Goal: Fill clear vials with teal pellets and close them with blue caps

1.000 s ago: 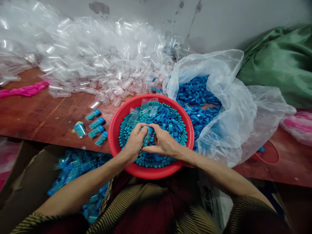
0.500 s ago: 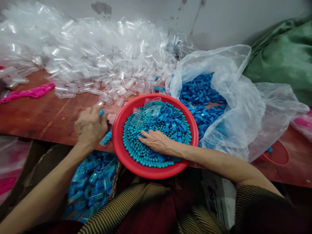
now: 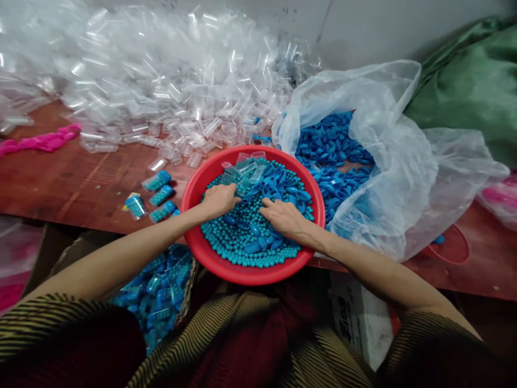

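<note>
A red basin point(image 3: 189, 242) full of turquoise beads point(image 3: 230, 250) sits in front of me. My left hand point(image 3: 220, 200) is inside it at the left, fingers closed beside several clear plastic tubes point(image 3: 248, 170); whatever they hold is hidden. Across from it, my right hand point(image 3: 285, 216) reaches over the beads with its fingers curled down and together, and I cannot make out what is in them. Blue plastic caps point(image 3: 274, 183) lie on the beads between and behind the hands, with more near the right wrist.
Bead-filled tubes with blue caps point(image 3: 161, 195) lie left of the basin on the red table point(image 3: 48, 188). Behind is a heap of clear tubes point(image 3: 161, 81). A plastic bag point(image 3: 388, 161) of blue caps stands right. Below left, a box holds filled tubes point(image 3: 157, 296).
My left hand has moved right, from the table's edge into the basin, leaving filled tubes on the table. My right hand has shifted slightly right, and its fingers have drawn together.
</note>
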### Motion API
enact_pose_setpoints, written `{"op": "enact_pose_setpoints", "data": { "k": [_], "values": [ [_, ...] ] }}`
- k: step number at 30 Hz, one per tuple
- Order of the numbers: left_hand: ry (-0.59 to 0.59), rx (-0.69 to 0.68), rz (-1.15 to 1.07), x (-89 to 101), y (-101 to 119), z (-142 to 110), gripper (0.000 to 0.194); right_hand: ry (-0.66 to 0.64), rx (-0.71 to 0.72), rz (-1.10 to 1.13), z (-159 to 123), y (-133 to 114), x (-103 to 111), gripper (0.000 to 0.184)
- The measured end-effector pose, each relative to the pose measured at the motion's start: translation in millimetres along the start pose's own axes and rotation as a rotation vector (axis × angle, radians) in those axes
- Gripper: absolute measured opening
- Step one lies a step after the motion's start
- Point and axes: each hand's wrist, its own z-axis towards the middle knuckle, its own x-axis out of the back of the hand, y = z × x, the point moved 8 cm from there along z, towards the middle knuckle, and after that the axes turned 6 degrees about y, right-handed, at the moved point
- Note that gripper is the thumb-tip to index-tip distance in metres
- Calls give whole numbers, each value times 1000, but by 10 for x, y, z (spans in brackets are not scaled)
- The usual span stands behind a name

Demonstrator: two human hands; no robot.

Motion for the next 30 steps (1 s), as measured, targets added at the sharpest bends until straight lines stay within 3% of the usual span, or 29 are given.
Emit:
{"op": "enact_pose_setpoints", "data": {
  "k": [2, 4, 8, 11, 15, 18, 20, 26, 28, 30],
  "values": [
    [-31, -10, -66, -24, 0, 59, 36, 53, -114, -35, -9, -11, 112, 33],
    [-48, -28, -103, -38, 3, 96, 32, 88, -122, -1, 42, -150, 165, 33],
    [-74, -64, -117, -56, 17, 101, 29, 3, 62, 129, 315, -552, 2, 30],
    [-95, -77, -143, -70, 7, 76, 27, -58, 171, 148, 461, -662, -123, 32],
    [-163, -93, -230, -133, -21, 38, 16, -62, 119, 134, 356, -402, -77, 28],
    [-223, -92, -354, -226, 57, 41, 6, -6, -29, 227, 147, -49, 37, 24],
    [-256, -69, -459, -307, 185, 60, 3, 73, -130, 367, 19, 161, 97, 30],
    [-442, 41, -872, -528, 645, 24, 16, 299, -327, 810, -196, 531, 100, 49],
    [-506, 52, -990, -520, 680, -15, 24, 315, -379, 888, -238, 624, 60, 48],
    [-554, 56, -1116, -471, 641, -47, 32, 315, -390, 827, -271, 685, 44, 45]
  ]
}}
